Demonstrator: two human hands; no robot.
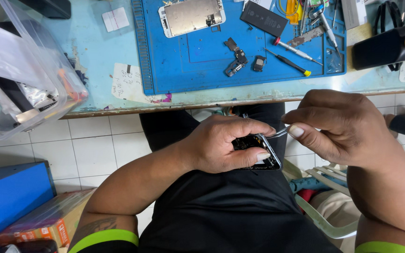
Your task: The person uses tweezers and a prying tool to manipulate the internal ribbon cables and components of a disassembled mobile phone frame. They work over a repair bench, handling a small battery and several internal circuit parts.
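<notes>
Hands meet over the lap, below the table edge [240,99]. The left hand [221,145] is closed around an open phone [258,151], with the thumb across the near side and the fingers curled over the top. The phone sits low, above the black shirt [221,211], and its dark insides face up. The right hand [348,126] pinches thin metal tweezers [280,133] between thumb and fingers. The tweezers' tip touches the top corner of the phone, close to the left hand's fingers.

Up on the table lies a blue mat [202,56]. A phone screen [192,17] lies face down at the top of the mat, with its silver back showing. A black battery [263,18] lies just beside it, to the right. Small dark parts [237,58] sit near the middle of the mat. Two screwdrivers [289,56] lie to the right of the parts, side by side and slanted. More tools [315,18] are piled at the mat's far corner. A paper note [126,82] sticks to the table just left of the mat. A clear box [10,70] hangs over the table's left end, and things are inside it. A blue case [10,197] and a cardboard box [48,220] sit on the white tile floor [104,145] at the left.
</notes>
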